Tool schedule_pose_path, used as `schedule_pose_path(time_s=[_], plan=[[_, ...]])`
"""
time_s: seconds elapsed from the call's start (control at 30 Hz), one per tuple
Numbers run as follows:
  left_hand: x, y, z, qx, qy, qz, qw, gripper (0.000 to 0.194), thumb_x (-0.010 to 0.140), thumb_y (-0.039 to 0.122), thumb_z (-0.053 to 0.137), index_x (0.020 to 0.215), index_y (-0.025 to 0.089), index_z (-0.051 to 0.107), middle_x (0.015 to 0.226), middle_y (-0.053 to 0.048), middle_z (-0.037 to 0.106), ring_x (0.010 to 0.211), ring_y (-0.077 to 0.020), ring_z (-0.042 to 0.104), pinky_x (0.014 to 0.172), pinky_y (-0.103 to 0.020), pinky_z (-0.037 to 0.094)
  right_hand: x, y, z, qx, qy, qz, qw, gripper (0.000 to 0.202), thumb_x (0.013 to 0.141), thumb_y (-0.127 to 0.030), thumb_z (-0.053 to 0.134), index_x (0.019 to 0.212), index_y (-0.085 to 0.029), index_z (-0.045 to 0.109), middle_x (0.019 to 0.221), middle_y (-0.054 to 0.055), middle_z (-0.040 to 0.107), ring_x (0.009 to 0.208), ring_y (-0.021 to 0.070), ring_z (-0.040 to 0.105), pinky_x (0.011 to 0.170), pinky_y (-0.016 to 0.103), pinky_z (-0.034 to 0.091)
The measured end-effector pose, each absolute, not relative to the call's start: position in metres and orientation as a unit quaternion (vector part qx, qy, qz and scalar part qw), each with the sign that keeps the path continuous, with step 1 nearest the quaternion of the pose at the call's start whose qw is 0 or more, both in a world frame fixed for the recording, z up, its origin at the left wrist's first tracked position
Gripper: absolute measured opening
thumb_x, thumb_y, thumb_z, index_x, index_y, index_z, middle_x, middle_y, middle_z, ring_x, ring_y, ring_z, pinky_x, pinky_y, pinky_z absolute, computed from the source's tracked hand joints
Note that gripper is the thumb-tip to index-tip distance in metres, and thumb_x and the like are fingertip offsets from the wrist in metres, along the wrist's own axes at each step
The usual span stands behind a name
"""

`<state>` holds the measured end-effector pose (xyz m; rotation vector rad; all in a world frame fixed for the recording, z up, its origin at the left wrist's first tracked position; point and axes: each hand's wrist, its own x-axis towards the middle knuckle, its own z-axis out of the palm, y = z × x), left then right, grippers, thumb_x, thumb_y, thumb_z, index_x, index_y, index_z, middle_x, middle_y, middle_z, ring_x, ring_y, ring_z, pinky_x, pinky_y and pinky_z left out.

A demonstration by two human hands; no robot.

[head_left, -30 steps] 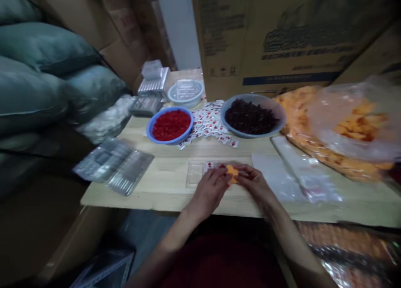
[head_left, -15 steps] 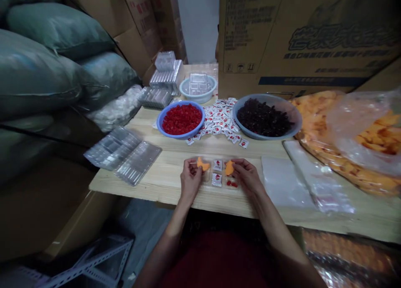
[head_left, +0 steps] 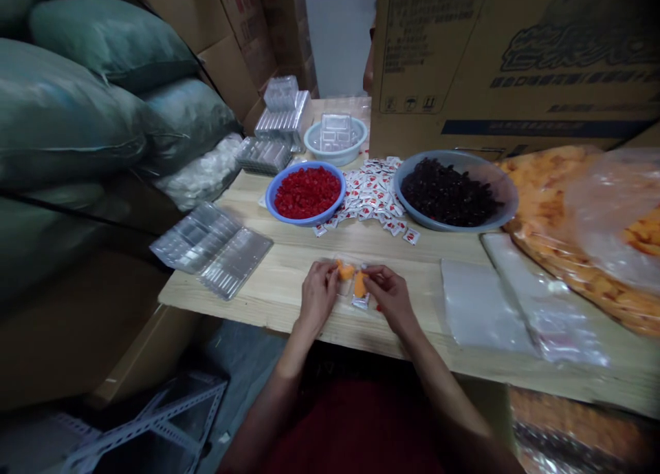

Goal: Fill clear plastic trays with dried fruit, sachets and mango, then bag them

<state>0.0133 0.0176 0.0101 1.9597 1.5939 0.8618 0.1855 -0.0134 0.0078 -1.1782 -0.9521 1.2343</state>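
Near the table's front edge lies a small clear tray (head_left: 344, 288), partly hidden by the hands. My left hand (head_left: 318, 292) pinches an orange piece (head_left: 345, 271) over the tray's left part. Between the fingers of my right hand (head_left: 390, 295) is another orange piece (head_left: 359, 285), above the middle of the tray. A white printed packet (head_left: 360, 301) shows just below that piece. Part of a red piece (head_left: 379, 308) peeks out under my right hand.
Beyond the hands stand a blue bowl of red pieces (head_left: 308, 221), scattered packets (head_left: 368, 192) and a bowl of dark pieces (head_left: 458, 226). Clear trays (head_left: 234, 261) lie left; plastic bags (head_left: 479, 309) and a large orange-filled bag (head_left: 562, 240) lie right. A cardboard box (head_left: 412, 130) stands behind.
My right hand has moved left with its orange piece, from the tray's right side to over its middle. The left hand still holds its piece. The camera view has shifted slightly.
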Motion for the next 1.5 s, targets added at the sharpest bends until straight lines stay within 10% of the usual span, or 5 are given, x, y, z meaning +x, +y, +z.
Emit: schedule_pose_path(time_s=[0.27, 0.73, 1.1, 1.33, 1.5], plan=[[-0.022, 0.008, 0.008, 0.620, 0.609, 0.386, 0.311, 0.021, 0.095, 0.031, 0.053, 0.101, 0.017, 0.068, 0.097, -0.007, 0.072, 0.081, -0.0159, 0.065, 0.075, -0.028, 0.052, 0.138, 0.006, -0.013, -0.404, -0.823, 0.243, 0.315, 0.030, 0.094, -0.008, 0.045, 0.109, -0.021, 0.067, 0.109, 0.011, 0.064, 0.105, 0.0243, 0.059, 0.089, 0.040, 0.052], [-0.009, 0.003, 0.014, 0.803, 0.563, 0.162, 0.109, 0.013, 0.090, 0.022, 0.058, 0.093, 0.019, 0.071, 0.097, -0.010, 0.062, 0.099, -0.0272, 0.054, 0.085, -0.044, 0.049, 0.168, -0.005, -0.013, -0.484, -0.776, 0.239, 0.326, 0.016, 0.092, -0.019, 0.058, 0.095, -0.023, 0.073, 0.100, 0.009, 0.071, 0.104, 0.0282, 0.060, 0.096, 0.051, 0.043], [0.041, -0.001, 0.015, 0.849, 0.471, 0.212, 0.113, 0.060, 0.099, 0.037, 0.044, 0.155, 0.024, 0.027, 0.159, -0.012, 0.035, 0.152, -0.0317, 0.019, 0.119, -0.067, 0.011, 0.185, -0.014, 0.030, -0.409, -0.244, 0.714, 0.512, 0.042, 0.091, -0.058, 0.056, 0.119, -0.030, 0.068, 0.131, 0.006, 0.066, 0.124, 0.0257, 0.060, 0.102, 0.045, 0.050], [0.022, 0.007, 0.019, 0.893, 0.398, 0.185, 0.096, 0.063, 0.097, 0.043, 0.047, 0.154, 0.026, 0.029, 0.161, -0.010, 0.032, 0.153, -0.0301, 0.012, 0.120, -0.065, 0.008, 0.180, -0.019, 0.035, -0.416, -0.315, 0.702, 0.484, 0.063, 0.094, -0.072, 0.029, 0.132, -0.033, 0.061, 0.132, 0.006, 0.065, 0.122, 0.0262, 0.061, 0.098, 0.048, 0.053], [-0.004, 0.017, 0.014, 0.849, 0.491, 0.187, 0.063, 0.039, 0.099, 0.024, 0.043, 0.137, 0.023, 0.053, 0.154, -0.010, 0.043, 0.153, -0.0311, 0.012, 0.118, -0.070, 0.008, 0.182, -0.016, 0.018, -0.525, -0.606, 0.402, 0.442, 0.040, 0.100, -0.048, 0.041, 0.130, -0.032, 0.063, 0.141, 0.004, 0.059, 0.142, 0.0265, 0.040, 0.119, 0.056, 0.024]])
